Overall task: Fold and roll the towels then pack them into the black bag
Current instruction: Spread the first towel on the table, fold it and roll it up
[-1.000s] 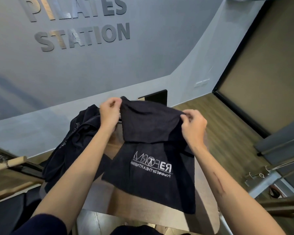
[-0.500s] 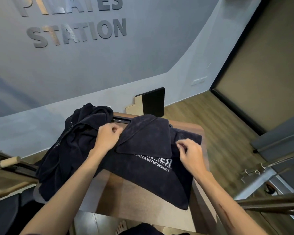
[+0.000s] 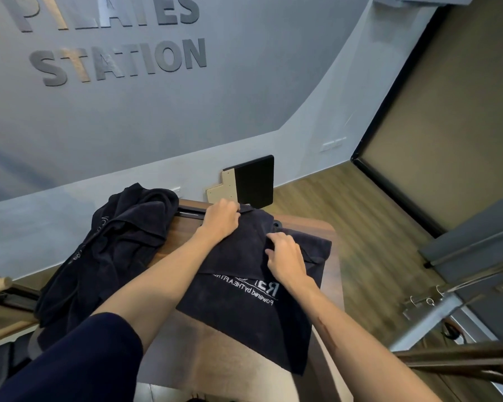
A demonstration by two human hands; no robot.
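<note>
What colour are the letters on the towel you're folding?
White, on a very dark navy, almost black towel. The letters show best in the head view.

Reaching forward with both bare forearms, the left one emerging from a dark navy sleeve [image 3: 79, 358]. Curling the left hand [image 3: 219, 220] knuckles-up at the far edge, fingers tucked under and pinching cloth. Resting the right hand [image 3: 286, 258] nearer and to the right, fingers bent and pressing down, wrist angling back toward the near right.
</note>
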